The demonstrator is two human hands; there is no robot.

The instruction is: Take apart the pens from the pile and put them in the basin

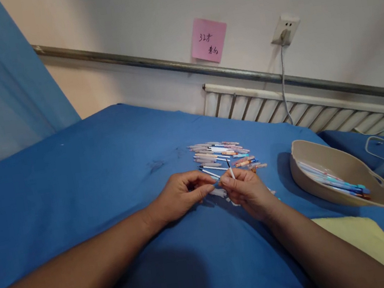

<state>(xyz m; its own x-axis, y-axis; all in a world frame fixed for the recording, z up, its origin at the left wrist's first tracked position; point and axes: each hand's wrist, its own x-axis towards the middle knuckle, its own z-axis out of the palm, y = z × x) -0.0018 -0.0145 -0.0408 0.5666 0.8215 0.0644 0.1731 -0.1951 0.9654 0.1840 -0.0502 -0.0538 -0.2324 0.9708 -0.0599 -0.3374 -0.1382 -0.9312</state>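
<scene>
My right hand (248,192) pinches a thin white pen refill (231,171) with a dark upper end, held roughly upright. Close beside it, my left hand (180,195) has its thumb and index finger drawn together; whatever lies between those fingertips is too small to make out. Just beyond both hands, pen parts (211,153) lie in rows on the blue cloth (110,175): greyish and pinkish barrels, white refills and some orange pieces. Small whitish scraps (218,192) show under the fingers, partly hidden.
On the right stands a beige basket (299,173) with several pens (334,180) inside. A yellow cloth (359,229) lies near my right forearm. Behind the table are a radiator (251,106), a metal rail (151,62), a pink note (208,39) and a socket (285,30) with a cord.
</scene>
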